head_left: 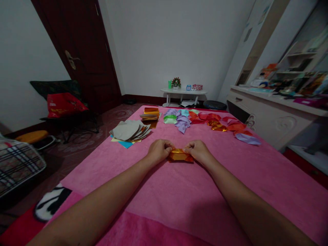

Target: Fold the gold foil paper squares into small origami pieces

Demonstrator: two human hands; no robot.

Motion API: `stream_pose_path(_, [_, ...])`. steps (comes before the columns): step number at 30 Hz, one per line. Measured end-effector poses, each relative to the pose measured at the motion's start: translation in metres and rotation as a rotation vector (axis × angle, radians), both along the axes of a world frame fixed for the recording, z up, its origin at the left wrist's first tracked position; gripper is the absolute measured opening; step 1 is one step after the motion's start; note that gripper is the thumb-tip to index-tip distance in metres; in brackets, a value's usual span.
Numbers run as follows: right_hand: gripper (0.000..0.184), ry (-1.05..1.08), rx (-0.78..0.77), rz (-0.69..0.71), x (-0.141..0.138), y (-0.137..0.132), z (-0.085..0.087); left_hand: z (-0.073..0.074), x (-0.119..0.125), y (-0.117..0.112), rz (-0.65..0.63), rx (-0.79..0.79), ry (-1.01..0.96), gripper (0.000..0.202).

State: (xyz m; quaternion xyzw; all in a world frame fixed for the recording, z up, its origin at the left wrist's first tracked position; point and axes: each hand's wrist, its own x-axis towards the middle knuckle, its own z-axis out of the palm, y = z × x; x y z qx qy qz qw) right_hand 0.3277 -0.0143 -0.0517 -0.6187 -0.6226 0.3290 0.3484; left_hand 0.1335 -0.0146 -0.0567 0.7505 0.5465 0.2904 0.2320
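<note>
A shiny gold foil paper [180, 155], folded into a boxy, boat-like shape, is held low over the pink cloth [164, 191]. My left hand [160, 150] pinches its left end between thumb and fingers. At the other end, my right hand [198, 151] has the same kind of pinch. Beyond my left hand lies a fanned stack of grey-white paper sheets [129, 130], with blue and yellow sheets showing beneath. Gold foil sheets [151, 116] rest behind that stack, some of them curled.
Folded paper pieces in purple [182, 123], green [170, 119], red [205, 117] and gold [217, 126] spread along the table's far side. A white dresser [276, 116] stands at the right. A chair with a red bag [65, 105] is at the left, and a small white table [183, 91] is by the wall.
</note>
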Motion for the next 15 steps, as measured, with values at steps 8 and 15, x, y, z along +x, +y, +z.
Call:
stream_pose_path(8, [0.006, -0.171, 0.069, 0.026, -0.0012, 0.0003, 0.0029, 0.0063, 0.0032, -0.0002, 0.021, 0.002, 0.114, 0.020])
stream_pose_path(15, [0.013, -0.195, 0.100, 0.021, -0.0007, 0.0023, -0.0027, -0.0003, 0.0026, 0.0015, 0.016, 0.035, 0.052, 0.021])
